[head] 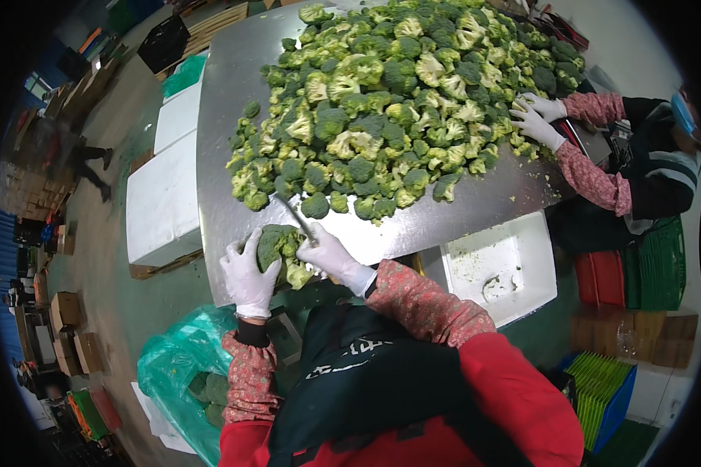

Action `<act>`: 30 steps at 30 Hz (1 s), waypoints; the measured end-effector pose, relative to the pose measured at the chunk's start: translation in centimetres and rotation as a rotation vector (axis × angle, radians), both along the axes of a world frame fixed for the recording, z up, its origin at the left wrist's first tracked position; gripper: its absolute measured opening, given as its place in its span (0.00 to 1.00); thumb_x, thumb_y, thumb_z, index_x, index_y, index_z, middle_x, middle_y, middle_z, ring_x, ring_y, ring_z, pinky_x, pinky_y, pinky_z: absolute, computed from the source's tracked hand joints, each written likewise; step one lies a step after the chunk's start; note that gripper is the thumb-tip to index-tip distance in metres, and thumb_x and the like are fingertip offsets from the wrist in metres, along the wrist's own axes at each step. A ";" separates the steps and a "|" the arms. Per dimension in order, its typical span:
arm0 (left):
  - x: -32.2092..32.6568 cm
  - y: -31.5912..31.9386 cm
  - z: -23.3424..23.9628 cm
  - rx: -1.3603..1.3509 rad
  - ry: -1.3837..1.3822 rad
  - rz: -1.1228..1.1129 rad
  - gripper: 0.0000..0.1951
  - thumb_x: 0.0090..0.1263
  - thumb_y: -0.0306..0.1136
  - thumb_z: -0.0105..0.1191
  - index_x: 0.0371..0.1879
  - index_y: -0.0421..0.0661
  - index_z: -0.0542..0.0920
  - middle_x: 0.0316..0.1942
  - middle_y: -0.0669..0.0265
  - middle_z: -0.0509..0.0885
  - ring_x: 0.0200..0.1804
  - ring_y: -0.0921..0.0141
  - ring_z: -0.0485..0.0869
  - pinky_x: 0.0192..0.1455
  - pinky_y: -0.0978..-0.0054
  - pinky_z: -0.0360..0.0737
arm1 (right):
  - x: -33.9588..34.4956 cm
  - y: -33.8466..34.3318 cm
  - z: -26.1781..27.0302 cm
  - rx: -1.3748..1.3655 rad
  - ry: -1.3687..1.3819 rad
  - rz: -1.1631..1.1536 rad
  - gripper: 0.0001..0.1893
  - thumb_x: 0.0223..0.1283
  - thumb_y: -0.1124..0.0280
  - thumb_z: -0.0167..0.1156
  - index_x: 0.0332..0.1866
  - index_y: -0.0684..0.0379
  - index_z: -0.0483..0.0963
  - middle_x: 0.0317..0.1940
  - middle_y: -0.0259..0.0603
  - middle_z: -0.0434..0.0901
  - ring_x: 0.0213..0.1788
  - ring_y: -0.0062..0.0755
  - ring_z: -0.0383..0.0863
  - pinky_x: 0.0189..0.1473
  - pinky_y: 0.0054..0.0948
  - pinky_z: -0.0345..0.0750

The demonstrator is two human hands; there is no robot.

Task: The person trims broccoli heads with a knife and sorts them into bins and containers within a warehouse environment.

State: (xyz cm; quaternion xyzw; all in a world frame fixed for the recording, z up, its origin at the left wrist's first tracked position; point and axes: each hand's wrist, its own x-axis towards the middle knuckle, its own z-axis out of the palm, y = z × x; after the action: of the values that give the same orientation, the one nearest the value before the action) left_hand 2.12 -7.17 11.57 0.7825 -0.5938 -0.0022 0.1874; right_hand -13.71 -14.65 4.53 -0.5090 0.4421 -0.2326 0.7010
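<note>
My left hand [250, 274], in a white glove, grips a broccoli head [277, 251] at the near left edge of a metal table [233, 117]. The green stalk side of the head faces right. My right hand [330, 254], gloved too, is closed around a knife [295, 215]; its curved blade points up and left, above the broccoli. The knife's handle is mostly hidden in my fist. Beyond both hands lies a large heap of cut broccoli florets [374, 117], its nearest pieces close to the blade's tip.
A co-worker's gloved hands [537, 119] touch the heap's right side. A white foam box [543, 262] stands below the table's near edge. At lower left, a green plastic bag [169, 362] holds broccoli heads. White foam boxes [158, 198] line the left side. Crates [654, 268] stand at right.
</note>
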 end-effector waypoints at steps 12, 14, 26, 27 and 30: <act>-5.2 -1.2 0.2 0.041 -0.205 0.057 0.36 0.48 0.41 0.70 0.62 0.64 0.76 0.54 0.60 0.76 0.50 0.55 0.74 0.50 0.56 0.76 | -0.1 -1.7 -2.5 -0.412 -0.093 -0.084 0.35 0.51 0.68 0.64 0.69 0.56 0.64 0.48 0.49 0.83 0.50 0.40 0.84 0.54 0.36 0.78; -3.9 -0.9 0.5 0.088 -0.163 0.125 0.36 0.49 0.42 0.70 0.63 0.64 0.75 0.53 0.58 0.76 0.51 0.55 0.74 0.52 0.57 0.75 | -0.4 -2.1 -2.8 -0.060 -0.269 -0.086 0.28 0.53 0.75 0.60 0.63 0.63 0.68 0.45 0.40 0.82 0.42 0.26 0.80 0.47 0.26 0.77; 1.4 3.0 -2.8 -0.238 0.216 0.306 0.28 0.54 0.42 0.68 0.59 0.59 0.79 0.47 0.59 0.76 0.51 0.57 0.74 0.57 0.62 0.72 | -8.1 0.1 3.5 0.008 -0.096 -0.108 0.16 0.62 0.75 0.58 0.54 0.61 0.68 0.24 0.34 0.76 0.14 0.14 0.66 0.14 0.16 0.62; 2.1 3.6 -3.2 -0.269 0.260 0.310 0.28 0.55 0.42 0.68 0.58 0.58 0.79 0.46 0.59 0.76 0.51 0.57 0.74 0.58 0.62 0.71 | -9.8 0.3 3.8 -0.061 -0.053 -0.117 0.16 0.62 0.76 0.58 0.54 0.61 0.69 0.25 0.34 0.76 0.14 0.13 0.66 0.15 0.16 0.62; 3.1 3.9 -3.9 -0.355 0.480 0.276 0.26 0.58 0.41 0.67 0.58 0.53 0.79 0.47 0.60 0.76 0.54 0.60 0.74 0.62 0.65 0.69 | -16.8 0.0 1.7 -0.195 0.064 -0.341 0.16 0.64 0.73 0.59 0.57 0.57 0.69 0.30 0.31 0.77 0.17 0.13 0.67 0.17 0.16 0.63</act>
State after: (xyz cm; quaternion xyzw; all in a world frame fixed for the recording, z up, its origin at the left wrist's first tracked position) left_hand 5.18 -3.23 7.66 0.7879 -0.4120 -0.0576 0.4541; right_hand -30.49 -14.64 6.19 -0.4993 0.5192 -0.3734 0.5846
